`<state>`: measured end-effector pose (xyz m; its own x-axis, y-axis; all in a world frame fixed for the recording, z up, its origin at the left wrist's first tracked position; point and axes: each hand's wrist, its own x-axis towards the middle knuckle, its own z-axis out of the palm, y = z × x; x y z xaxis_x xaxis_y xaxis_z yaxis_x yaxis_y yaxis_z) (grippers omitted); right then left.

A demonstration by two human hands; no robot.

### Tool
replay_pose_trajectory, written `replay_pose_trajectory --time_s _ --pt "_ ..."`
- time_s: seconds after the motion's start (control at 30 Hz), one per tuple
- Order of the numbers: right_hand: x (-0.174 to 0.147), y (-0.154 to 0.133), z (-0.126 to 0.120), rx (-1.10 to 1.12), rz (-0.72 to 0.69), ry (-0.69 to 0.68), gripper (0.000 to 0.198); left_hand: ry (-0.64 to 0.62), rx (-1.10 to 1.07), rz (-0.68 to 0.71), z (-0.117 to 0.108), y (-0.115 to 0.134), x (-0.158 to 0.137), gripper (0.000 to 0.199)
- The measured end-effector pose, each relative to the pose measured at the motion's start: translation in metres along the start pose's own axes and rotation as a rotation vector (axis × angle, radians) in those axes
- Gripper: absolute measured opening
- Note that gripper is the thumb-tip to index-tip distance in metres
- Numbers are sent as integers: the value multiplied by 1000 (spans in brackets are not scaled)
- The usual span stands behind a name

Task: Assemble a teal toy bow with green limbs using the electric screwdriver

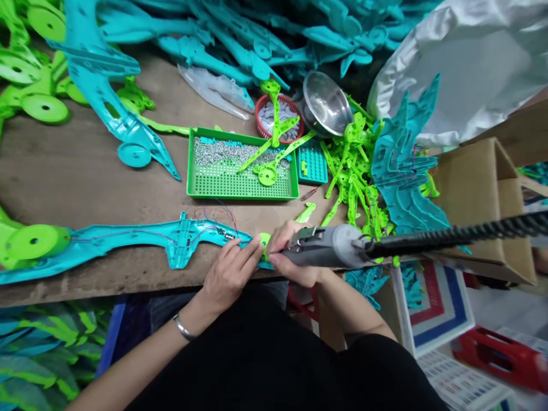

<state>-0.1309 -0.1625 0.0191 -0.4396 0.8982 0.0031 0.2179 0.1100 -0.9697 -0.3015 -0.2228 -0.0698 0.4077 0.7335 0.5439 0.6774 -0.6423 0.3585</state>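
Note:
A long blue plastic shell (pixel 141 237) lies along the front edge of the table, hollow side up, with thin red and blue wires (pixel 218 211) on it. My left hand (pixel 229 273) grips its right end, the fingers laid over it and their tips at a small lime-green piece (pixel 265 240). The thumb is hidden. In my right hand (pixel 295 254) is a grey electric screwdriver (pixel 323 246), its nose pointing left at the green piece. The hand covers the tip. A black coiled cord (pixel 454 234) runs from the screwdriver's back to the right.
Behind lies a green tray (pixel 244 197) of screws with green parts across it. A small teal tray (pixel 312 162), red basket (pixel 260 111) and steel bowl (pixel 327 103) stand nearby. Green parts (pixel 353 165) pile up at right, beside a cardboard box (pixel 466 182). Blue shells (pixel 257 34) fill the back.

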Motion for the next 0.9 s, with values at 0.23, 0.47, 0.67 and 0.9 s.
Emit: replay_pose_trajectory --time_s 0.23,0.47,0.67,0.9 --pt "70 20 -37 127 -286 565 33 -89 149 -3 -2 4 7 41" --pt "133 56 -55 185 -371 750 31 -97 137 -27 -1 5 7 43" --pt "137 59 -58 158 -337 737 32 -141 135 -15 -1 5 6 45" --pt "145 58 -61 71 -312 688 31 -163 181 16 -3 5 8 46"
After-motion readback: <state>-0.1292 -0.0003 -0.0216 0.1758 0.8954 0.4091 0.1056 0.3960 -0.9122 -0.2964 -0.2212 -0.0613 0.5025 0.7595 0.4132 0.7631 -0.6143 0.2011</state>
